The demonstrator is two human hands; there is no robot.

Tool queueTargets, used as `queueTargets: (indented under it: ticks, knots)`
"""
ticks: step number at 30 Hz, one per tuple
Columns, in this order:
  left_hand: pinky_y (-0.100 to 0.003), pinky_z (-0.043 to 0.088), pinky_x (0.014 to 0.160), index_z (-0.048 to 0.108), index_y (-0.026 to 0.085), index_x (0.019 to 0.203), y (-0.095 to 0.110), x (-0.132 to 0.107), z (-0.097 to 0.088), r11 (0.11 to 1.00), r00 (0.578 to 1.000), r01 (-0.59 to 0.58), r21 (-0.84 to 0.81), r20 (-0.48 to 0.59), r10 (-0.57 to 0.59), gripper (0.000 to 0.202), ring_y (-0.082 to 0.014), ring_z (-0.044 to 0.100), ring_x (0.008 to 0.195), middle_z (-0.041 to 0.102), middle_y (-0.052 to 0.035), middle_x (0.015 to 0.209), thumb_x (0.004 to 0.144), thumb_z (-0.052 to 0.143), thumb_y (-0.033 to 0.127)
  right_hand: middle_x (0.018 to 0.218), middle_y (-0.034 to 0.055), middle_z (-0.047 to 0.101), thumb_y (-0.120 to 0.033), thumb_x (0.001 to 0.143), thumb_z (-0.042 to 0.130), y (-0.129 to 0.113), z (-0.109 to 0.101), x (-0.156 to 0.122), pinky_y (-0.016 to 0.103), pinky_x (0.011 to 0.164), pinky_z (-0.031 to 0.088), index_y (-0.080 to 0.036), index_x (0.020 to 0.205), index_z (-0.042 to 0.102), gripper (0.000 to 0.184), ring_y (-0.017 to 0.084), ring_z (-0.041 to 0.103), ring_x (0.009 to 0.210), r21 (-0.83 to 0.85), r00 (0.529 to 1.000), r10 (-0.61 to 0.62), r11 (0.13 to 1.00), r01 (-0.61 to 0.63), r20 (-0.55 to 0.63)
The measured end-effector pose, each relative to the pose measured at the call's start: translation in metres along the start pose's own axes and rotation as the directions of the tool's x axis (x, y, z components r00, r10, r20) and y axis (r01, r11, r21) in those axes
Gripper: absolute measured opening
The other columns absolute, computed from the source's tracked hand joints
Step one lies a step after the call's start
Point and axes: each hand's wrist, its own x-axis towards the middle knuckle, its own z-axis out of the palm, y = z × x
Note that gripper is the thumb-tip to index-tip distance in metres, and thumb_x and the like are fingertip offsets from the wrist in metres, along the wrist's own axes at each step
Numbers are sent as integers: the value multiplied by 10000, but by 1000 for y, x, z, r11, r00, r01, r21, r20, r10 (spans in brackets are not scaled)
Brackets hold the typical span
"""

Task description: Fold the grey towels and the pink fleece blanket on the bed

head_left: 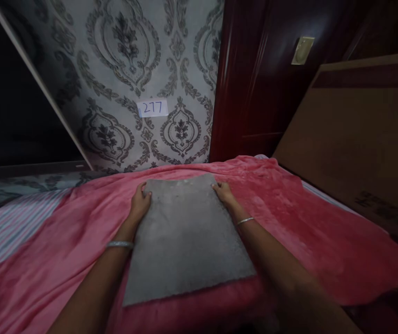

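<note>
A flat grey cloth (188, 236), roughly rectangular, stretches between my two hands above a pink plush blanket (94, 222). My left hand (141, 202) pinches its far left corner, thumb on top. At the far right corner, my right hand (224, 192) grips the edge between thumb and fingers. The cloth's near edge hangs toward me over the blanket and looks slightly ragged. A bracelet circles each wrist.
Striped bedding (18, 222) shows at the left. A dark screen (21, 102) stands at the far left, and a large cardboard box (365, 125) leans at the right. Behind are a patterned wall with a paper label (153, 107) reading 277 and a dark red door (250, 79).
</note>
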Motion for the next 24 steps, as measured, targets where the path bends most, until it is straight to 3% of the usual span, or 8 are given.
queueTargets:
  ticks: [6,13,19,24]
  knots:
    - [-425,504,1062,513,163,1428,-10,-6,8,995,1000,13,99,8,-14,554,-291,638,1234,661,-148,1351,879,571,221,883,85,750,-283,770,642,9,7,0,346,815,532,-141,912,758,232,254,685,869,-69,998,27,997,-30,-51]
    - [-461,474,1102,460,172,1474,3,-13,4,994,999,-8,109,47,3,609,-308,614,1268,664,-162,1335,881,568,253,898,62,757,-320,830,607,-1,-11,-19,309,792,535,-145,955,758,263,218,682,863,9,996,76,997,-77,37]
    - [-451,504,1082,432,196,1510,-6,-29,-20,984,972,98,-149,227,-63,761,-313,611,1268,618,-182,1385,807,701,312,857,33,759,-327,870,602,5,-41,-88,274,689,547,-156,991,741,251,191,692,770,116,979,128,982,-147,156]
    - [-451,584,962,430,215,1508,-27,-90,-42,940,955,131,-315,295,-35,799,-297,688,1109,680,-141,1279,777,735,323,901,56,775,-356,863,648,15,-67,-159,301,693,569,-164,1037,718,269,200,696,774,309,942,134,922,-233,309]
